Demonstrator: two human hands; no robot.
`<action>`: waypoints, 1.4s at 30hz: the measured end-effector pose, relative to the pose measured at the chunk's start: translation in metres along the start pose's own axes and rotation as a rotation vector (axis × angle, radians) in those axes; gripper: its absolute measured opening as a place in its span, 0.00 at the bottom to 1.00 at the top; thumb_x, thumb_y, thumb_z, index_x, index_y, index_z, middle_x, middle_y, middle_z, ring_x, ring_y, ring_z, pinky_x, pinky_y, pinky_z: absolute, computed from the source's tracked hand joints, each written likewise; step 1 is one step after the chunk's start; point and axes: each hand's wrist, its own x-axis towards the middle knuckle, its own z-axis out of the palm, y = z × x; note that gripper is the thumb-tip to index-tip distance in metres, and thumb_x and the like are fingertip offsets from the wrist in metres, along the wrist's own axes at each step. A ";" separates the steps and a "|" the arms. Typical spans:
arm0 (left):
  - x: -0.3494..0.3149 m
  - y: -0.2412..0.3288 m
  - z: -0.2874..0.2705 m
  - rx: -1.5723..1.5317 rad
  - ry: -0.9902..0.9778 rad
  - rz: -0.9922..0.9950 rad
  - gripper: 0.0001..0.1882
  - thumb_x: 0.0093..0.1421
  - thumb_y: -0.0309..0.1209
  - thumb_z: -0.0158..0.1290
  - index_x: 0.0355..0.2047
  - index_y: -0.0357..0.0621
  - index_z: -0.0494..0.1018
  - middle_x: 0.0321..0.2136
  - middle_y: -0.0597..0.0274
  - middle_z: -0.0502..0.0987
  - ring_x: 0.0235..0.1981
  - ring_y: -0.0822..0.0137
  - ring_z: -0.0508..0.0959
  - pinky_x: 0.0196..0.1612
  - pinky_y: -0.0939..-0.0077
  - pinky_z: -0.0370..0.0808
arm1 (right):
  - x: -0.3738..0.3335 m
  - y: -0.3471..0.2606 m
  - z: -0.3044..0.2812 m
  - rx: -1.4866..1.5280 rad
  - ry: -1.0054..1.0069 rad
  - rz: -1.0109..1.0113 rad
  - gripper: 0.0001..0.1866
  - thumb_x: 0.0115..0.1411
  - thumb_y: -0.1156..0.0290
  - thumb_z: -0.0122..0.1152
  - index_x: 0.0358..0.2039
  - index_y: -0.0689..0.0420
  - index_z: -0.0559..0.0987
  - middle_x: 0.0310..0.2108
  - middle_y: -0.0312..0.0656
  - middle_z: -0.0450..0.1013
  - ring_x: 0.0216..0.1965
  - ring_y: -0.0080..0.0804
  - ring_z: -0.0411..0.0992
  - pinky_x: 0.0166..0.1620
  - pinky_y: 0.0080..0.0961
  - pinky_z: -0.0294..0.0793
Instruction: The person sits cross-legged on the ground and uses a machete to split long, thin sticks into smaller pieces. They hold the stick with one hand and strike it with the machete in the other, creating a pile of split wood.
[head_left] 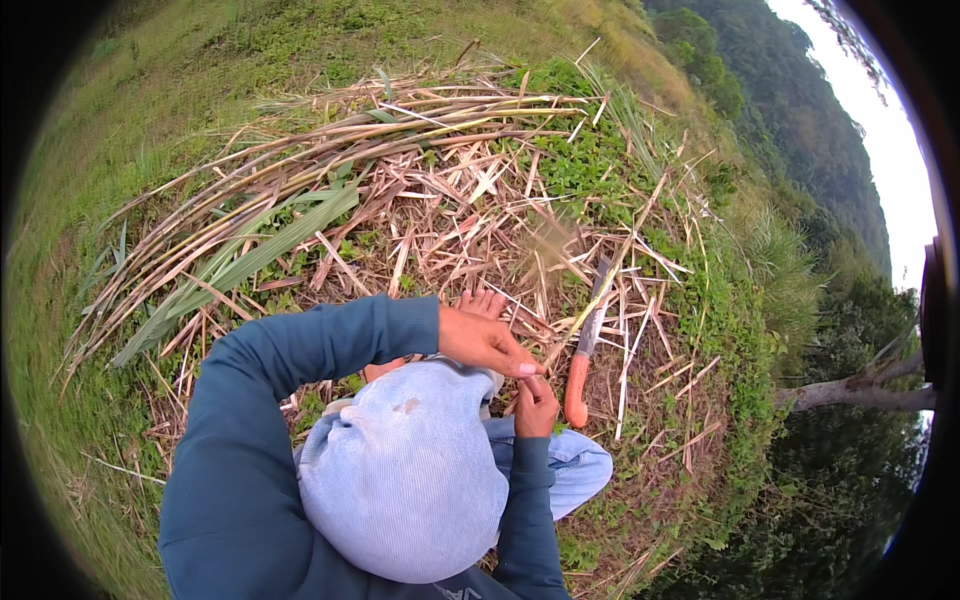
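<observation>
My left hand [490, 340] reaches over my knee, its fingers pinched at the lower end of a long, thin yellowish stalk [640, 220]. My right hand [536, 407] is closed just below it, fingertips meeting the left ones at that same end. From my fingers the stalk slants up and away to the right, crossing over a knife [577, 388]. The knife lies on the ground right of my hands, its orange handle toward me and its dark, broad blade pointing away. Exactly how the fingertips grip the stalk end is too small to tell.
A bundle of long cut stalks [300, 165] lies across the far left, with broad green leaves [260, 245] on its near side. Dry split strips [450, 225] litter the ground ahead. My bare foot [483, 303] and jeans-covered knee [400, 470] are close by. A tree trunk [860, 397] stands right.
</observation>
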 end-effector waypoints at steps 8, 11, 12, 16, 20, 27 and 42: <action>-0.194 0.014 0.002 -0.270 0.271 0.102 0.31 0.68 0.50 0.36 0.60 0.37 0.61 0.57 0.53 0.67 0.57 0.55 0.68 0.59 0.61 0.64 | 0.010 0.021 0.006 -0.087 0.036 -0.107 0.16 0.57 0.70 0.56 0.43 0.65 0.78 0.32 0.45 0.76 0.31 0.28 0.73 0.37 0.27 0.73; -0.173 0.051 -0.012 -0.303 0.353 0.370 0.31 0.68 0.49 0.36 0.60 0.35 0.60 0.58 0.53 0.66 0.58 0.54 0.67 0.61 0.61 0.63 | 0.016 0.030 0.004 -0.118 -0.039 -0.154 0.14 0.58 0.71 0.55 0.42 0.66 0.78 0.28 0.40 0.75 0.28 0.24 0.72 0.33 0.22 0.71; -0.144 0.070 -0.014 -0.342 0.317 0.533 0.31 0.68 0.49 0.36 0.60 0.35 0.60 0.58 0.53 0.66 0.57 0.54 0.67 0.61 0.61 0.63 | 0.020 0.025 0.005 -0.173 -0.063 -0.196 0.14 0.59 0.71 0.55 0.42 0.66 0.77 0.25 0.36 0.74 0.25 0.20 0.71 0.29 0.19 0.71; -0.039 0.174 0.010 -0.504 -0.113 1.083 0.30 0.68 0.48 0.37 0.59 0.35 0.61 0.57 0.53 0.67 0.56 0.55 0.67 0.60 0.62 0.63 | 0.024 0.006 0.017 -0.072 0.102 -0.453 0.13 0.60 0.70 0.55 0.41 0.66 0.77 0.27 0.38 0.76 0.29 0.23 0.73 0.34 0.20 0.71; -0.037 0.207 0.039 -0.597 -0.381 1.149 0.29 0.68 0.47 0.38 0.58 0.35 0.61 0.56 0.53 0.67 0.56 0.56 0.68 0.59 0.62 0.64 | 0.028 -0.001 0.036 -0.078 -0.059 -0.250 0.13 0.60 0.70 0.55 0.41 0.65 0.77 0.27 0.38 0.76 0.29 0.22 0.73 0.34 0.20 0.71; -0.041 0.214 0.046 -0.618 -0.501 1.154 0.28 0.67 0.46 0.39 0.57 0.34 0.62 0.54 0.53 0.68 0.54 0.57 0.68 0.57 0.63 0.64 | 0.037 -0.010 0.044 -0.075 -0.101 -0.205 0.13 0.60 0.70 0.54 0.41 0.65 0.77 0.27 0.38 0.76 0.29 0.22 0.73 0.34 0.20 0.71; -0.048 0.213 0.052 -0.629 -0.583 1.147 0.26 0.66 0.44 0.42 0.53 0.33 0.64 0.50 0.54 0.70 0.51 0.60 0.69 0.53 0.66 0.66 | 0.045 -0.013 0.047 -0.052 -0.125 -0.172 0.13 0.60 0.69 0.54 0.42 0.64 0.78 0.27 0.38 0.75 0.28 0.22 0.72 0.33 0.20 0.70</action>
